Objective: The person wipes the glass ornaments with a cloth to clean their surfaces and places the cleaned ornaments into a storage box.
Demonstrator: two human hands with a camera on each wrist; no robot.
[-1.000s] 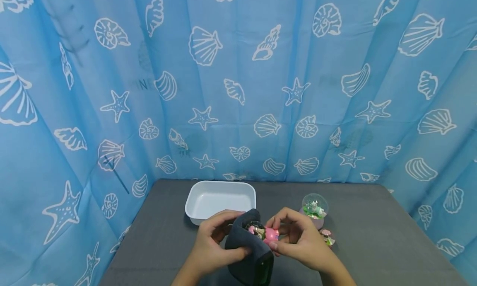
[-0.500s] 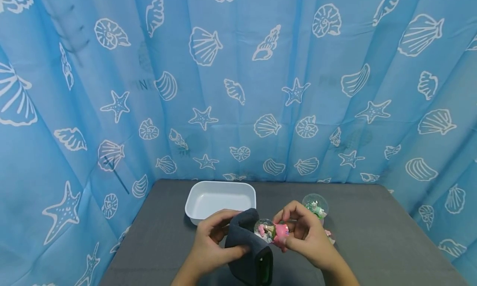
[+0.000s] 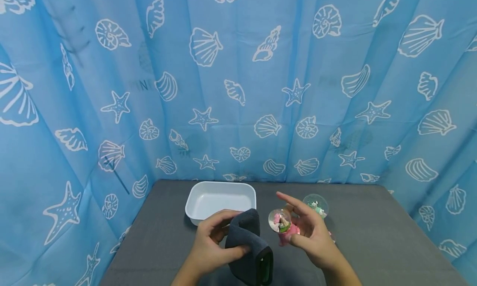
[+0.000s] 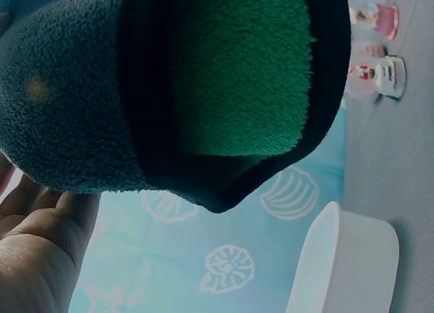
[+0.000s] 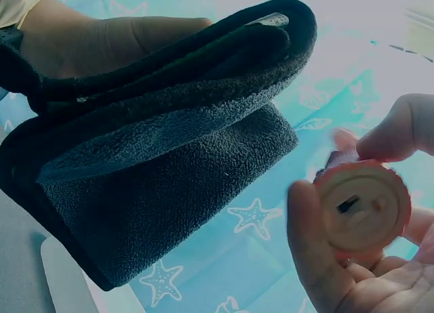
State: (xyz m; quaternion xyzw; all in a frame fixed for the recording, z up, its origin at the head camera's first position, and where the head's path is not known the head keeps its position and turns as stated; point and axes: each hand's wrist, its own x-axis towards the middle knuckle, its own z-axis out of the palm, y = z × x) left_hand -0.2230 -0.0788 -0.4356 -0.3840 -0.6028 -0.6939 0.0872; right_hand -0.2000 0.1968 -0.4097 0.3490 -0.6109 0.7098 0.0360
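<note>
My left hand (image 3: 212, 246) grips a folded dark grey cloth (image 3: 244, 242), thumb on the near side. Its fold stands open, and a green inner face (image 4: 241, 69) shows in the left wrist view. To the right of the cloth, and apart from it, my right hand (image 3: 314, 238) holds a small snow globe (image 3: 280, 221) by its pink base, the clear ball tilted up to the left. The index finger stretches away from the globe. In the right wrist view the round underside (image 5: 363, 208) of the base faces the camera.
A white rectangular tub (image 3: 220, 199) stands at the back left of the grey table (image 3: 372, 232). Behind my right hand is a larger snow globe (image 3: 316, 205), with a small pink-based piece partly hidden beside it. A blue shell-print curtain (image 3: 238, 91) hangs behind.
The snow globe has come out of the cloth's fold, moved right in my right hand, and turned ball-up. My left hand and the cloth have hardly moved.
</note>
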